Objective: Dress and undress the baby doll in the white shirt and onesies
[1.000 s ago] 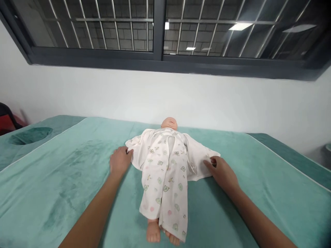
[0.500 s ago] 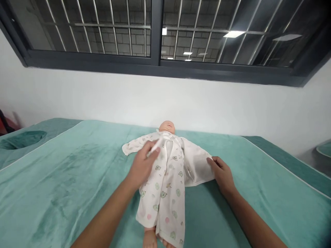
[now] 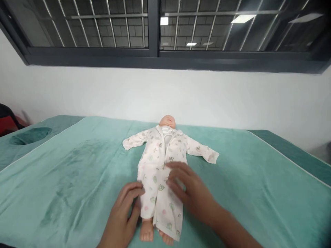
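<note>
Right hand (image 3: 192, 188): loosely open, hiding part of the white trousers (image 3: 150, 181).
Left hand (image 3: 125, 206): fingers bent beside them; cannot tell if gripping.
Massage bed (image 3: 85, 162): green-covered, below barred window (image 3: 153, 62).
Baby doll (image 3: 159, 156): on bed, animal-print jacket (image 3: 153, 147), chest gap.
Long axis: head (image 3: 168, 120) wallward, feet (image 3: 147, 230) nearest.
</note>
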Demonstrator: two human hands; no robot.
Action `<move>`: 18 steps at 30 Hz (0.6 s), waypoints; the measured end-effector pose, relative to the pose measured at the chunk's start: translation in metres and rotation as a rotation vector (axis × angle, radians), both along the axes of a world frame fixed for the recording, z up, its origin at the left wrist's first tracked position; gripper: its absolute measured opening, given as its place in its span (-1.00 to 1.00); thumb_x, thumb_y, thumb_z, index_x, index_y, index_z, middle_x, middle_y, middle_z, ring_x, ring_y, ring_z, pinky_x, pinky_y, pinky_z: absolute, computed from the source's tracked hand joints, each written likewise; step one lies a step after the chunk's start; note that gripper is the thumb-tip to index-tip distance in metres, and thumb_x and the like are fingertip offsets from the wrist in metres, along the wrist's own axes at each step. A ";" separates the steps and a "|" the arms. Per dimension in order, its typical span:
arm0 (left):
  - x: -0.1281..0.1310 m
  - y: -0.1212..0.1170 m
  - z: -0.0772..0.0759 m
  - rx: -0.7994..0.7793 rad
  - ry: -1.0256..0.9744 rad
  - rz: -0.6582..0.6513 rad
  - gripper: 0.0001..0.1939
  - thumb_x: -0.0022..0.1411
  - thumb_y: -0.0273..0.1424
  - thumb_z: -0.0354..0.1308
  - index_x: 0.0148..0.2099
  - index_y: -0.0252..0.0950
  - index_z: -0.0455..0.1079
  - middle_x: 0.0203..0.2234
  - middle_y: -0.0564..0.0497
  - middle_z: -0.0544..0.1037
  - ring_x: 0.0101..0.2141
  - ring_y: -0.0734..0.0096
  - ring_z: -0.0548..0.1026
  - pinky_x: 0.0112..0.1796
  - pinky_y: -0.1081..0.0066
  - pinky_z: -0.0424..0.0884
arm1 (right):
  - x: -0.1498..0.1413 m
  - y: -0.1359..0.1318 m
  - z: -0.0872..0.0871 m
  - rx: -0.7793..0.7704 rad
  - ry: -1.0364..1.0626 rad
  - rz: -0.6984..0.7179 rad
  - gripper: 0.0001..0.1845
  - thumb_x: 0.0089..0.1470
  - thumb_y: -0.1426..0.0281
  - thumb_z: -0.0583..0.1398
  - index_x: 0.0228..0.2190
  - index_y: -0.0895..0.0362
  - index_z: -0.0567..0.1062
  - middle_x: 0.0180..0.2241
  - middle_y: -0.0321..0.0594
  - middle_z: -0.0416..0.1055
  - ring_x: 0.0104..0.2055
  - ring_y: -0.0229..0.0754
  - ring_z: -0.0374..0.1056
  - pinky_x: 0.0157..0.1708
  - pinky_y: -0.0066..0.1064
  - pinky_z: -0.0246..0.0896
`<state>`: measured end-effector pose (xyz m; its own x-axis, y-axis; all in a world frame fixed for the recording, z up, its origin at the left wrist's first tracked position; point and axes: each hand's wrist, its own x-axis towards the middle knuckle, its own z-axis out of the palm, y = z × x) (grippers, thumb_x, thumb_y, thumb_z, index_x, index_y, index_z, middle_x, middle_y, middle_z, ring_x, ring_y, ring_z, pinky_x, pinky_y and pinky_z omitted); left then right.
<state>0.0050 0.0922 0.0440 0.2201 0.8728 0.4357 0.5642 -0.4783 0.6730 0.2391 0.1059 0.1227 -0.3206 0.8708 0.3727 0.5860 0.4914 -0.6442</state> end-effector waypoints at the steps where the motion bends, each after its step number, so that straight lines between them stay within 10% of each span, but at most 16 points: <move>1: -0.005 -0.008 -0.009 -0.013 0.017 -0.006 -0.70 0.22 -0.47 0.00 -0.04 -0.11 0.39 -0.01 -0.10 0.44 0.00 0.21 0.44 -0.07 0.24 0.48 | -0.009 -0.010 -0.007 0.041 -0.068 0.011 -0.92 0.18 0.39 0.11 -0.35 0.07 0.41 -0.06 -0.20 0.40 0.00 -0.13 0.29 0.00 -0.25 0.19; 6: -0.006 -0.022 -0.027 -0.064 0.028 0.090 -0.68 0.16 -0.43 0.07 -0.01 -0.17 0.39 -0.07 -0.13 0.49 -0.05 0.16 0.47 -0.06 0.18 0.47 | -0.048 -0.040 -0.030 0.080 -0.375 -0.087 -0.89 0.00 0.48 0.19 -0.34 0.09 0.43 -0.28 -0.19 0.43 -0.19 -0.04 0.31 -0.17 -0.18 0.19; 18: 0.006 -0.053 0.025 -0.160 -0.215 0.050 -0.85 0.30 -0.31 -0.01 -0.27 -0.16 0.37 -0.49 0.06 0.48 -0.40 0.34 0.49 -0.31 0.39 0.45 | -0.068 -0.049 -0.034 -0.001 -0.359 -0.110 -0.87 0.05 0.57 0.11 -0.44 0.11 0.36 -0.41 -0.28 0.42 -0.29 -0.14 0.28 -0.20 -0.25 0.08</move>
